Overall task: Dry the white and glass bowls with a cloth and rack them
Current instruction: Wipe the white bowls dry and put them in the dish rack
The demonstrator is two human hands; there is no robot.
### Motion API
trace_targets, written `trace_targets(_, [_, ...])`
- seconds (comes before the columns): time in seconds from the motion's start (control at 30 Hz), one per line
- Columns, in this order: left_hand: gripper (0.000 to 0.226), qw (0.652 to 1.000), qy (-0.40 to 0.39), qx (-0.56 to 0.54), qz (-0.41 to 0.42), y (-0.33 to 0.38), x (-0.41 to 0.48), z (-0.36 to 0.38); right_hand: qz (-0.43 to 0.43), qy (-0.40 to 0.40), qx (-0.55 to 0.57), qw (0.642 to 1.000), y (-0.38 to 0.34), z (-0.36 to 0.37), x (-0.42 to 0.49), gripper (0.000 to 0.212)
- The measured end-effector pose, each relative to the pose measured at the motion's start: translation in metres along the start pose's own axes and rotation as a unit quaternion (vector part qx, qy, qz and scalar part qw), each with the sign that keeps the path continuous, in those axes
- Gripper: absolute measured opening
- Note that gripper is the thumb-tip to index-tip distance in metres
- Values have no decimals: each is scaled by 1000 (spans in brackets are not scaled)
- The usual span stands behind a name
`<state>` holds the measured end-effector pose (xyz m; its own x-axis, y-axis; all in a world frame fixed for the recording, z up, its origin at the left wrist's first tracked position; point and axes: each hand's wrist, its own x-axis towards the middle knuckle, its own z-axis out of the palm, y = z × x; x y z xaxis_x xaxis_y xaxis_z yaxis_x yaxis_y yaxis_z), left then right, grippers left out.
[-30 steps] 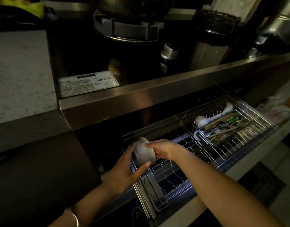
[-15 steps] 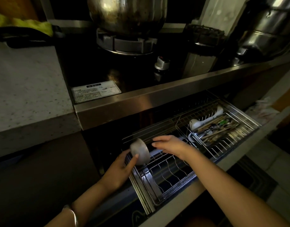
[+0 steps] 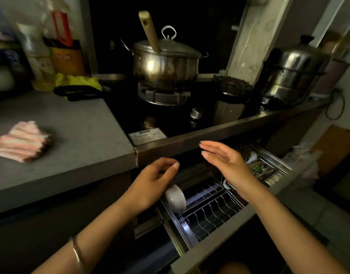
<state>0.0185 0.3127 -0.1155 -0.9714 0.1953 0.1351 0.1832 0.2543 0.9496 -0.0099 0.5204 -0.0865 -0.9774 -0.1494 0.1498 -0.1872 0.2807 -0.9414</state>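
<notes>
A small white bowl (image 3: 175,197) stands on its side at the left end of the wire rack (image 3: 209,206) in the pulled-out drawer. My left hand (image 3: 152,180) hovers just above and left of the bowl, fingers loosely curled, holding nothing. My right hand (image 3: 225,161) is raised over the middle of the rack, palm open, fingers straight and empty. A folded pink-and-white cloth (image 3: 22,142) lies on the grey counter at the far left. No glass bowl is visible.
A steel pot (image 3: 166,62) with a wooden handle sits on the burner above the drawer. A steamer pot (image 3: 292,74) stands at the right. A cutlery basket (image 3: 263,167) fills the rack's right side. The steel stove edge (image 3: 209,135) overhangs the drawer.
Both hands have let go of the white bowl, which now rests in the rack. The hands lifted up and apart, and the view tilted upward to show the counter and cloth.
</notes>
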Motion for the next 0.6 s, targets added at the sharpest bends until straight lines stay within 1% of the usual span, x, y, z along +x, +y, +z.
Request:
trace_targets(0.07, [18,998,26,18,45,28,-11,-27,-38,-11,16,999,-26,18,0,35])
trace_targets(0.17, [20,985,109,79,104,57,-29,-80,-81,-53,25,995,-61,54,5,35])
trace_targets(0.27, [21,970,173,137,101,67,-48,-139,-115,-92,26,989,-89,99,14,31])
trace_targets(0.4, [31,950,214,228,18,58,-75,-214,-138,-151,8,979,-113,158,29,28])
trace_targets(0.5, [43,914,235,321,-81,44,-84,-256,-144,-184,-9,972,-122,198,43,26])
trace_targets(0.6, [45,873,206,398,-190,31,-88,-276,-143,-211,-34,966,-126,232,58,25])
